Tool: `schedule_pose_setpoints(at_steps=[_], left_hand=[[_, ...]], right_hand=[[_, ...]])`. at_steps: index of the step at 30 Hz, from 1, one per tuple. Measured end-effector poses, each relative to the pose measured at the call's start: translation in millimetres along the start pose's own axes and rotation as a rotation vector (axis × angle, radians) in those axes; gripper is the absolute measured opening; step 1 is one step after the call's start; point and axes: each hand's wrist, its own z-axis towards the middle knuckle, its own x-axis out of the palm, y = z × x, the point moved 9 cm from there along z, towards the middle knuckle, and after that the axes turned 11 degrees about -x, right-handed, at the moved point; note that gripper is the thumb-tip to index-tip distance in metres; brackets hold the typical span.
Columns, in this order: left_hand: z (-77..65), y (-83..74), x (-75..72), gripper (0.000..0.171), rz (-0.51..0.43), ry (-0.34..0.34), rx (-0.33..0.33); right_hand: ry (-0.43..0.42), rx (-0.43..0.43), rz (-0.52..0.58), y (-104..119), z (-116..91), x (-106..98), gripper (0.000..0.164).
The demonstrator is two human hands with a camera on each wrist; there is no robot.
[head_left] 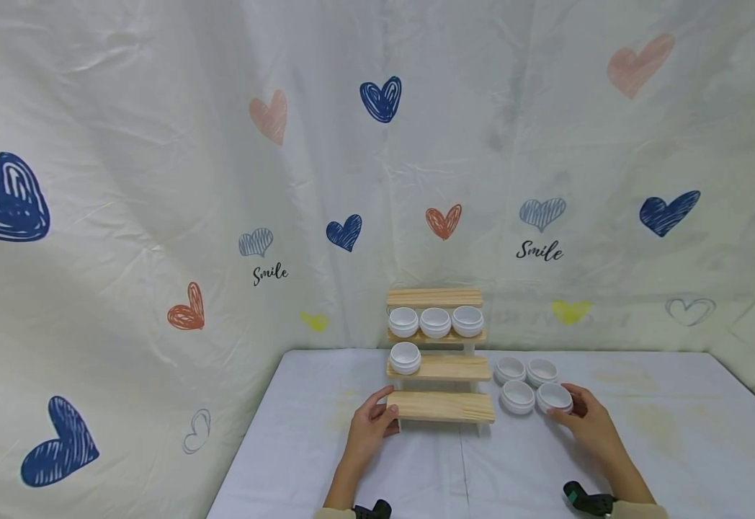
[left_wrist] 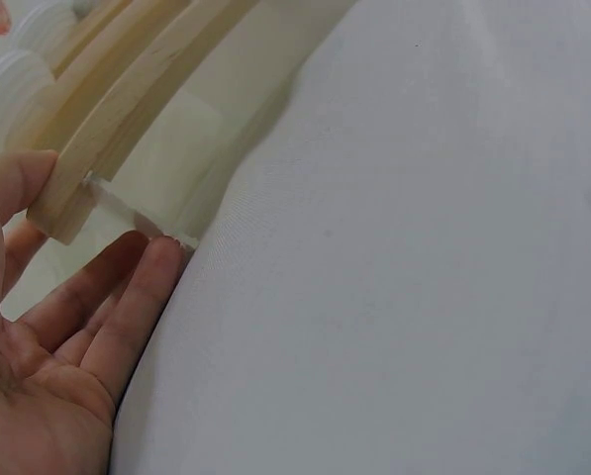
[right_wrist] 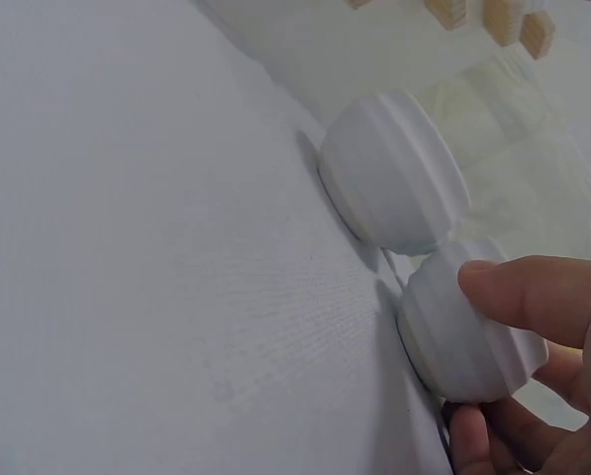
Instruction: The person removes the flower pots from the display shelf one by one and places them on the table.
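A stepped wooden display stand [head_left: 442,407] with several tiers stands at the back of the table. My left hand [head_left: 367,429] grips the left end of its lowest board [left_wrist: 72,203], thumb on the upper edge and other fingers near the clear leg below. To the right of the stand, my right hand [head_left: 591,422] holds a small white bowl [head_left: 554,398] between thumb and fingers. That bowl is upright, low at the tabletop in the right wrist view, close beside another white bowl [right_wrist: 389,173]. Two more bowls [head_left: 542,372] sit just behind them.
Three white bowls [head_left: 435,323] line the stand's second board from the top, and one bowl [head_left: 405,358] sits at the left of the board below. A white cloth covers the table [head_left: 429,476]. Behind hangs a pale curtain [head_left: 384,158] printed with hearts.
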Motion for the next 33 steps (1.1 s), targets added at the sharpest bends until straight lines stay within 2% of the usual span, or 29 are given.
schedule_pose_setpoints(at_steps=[10, 19, 33], left_hand=[[-1.2, -3.2, 1.3, 0.05, 0.003, 0.001, -0.005], [-2.0, -3.7, 0.6, 0.052, 0.015, -0.011, 0.014], [1.5, 0.8, -0.3, 0.051, 0.017, -0.006, -0.013]], right_hand=[[0.024, 0.038, -0.018, -2.6, 2.5, 0.6, 0.087], [0.007, 0.046, -0.051, 1.9, 1.9, 2.4, 0.085], [0.008, 0.058, -0.038, -1.8, 1.2, 3.5, 0.086]])
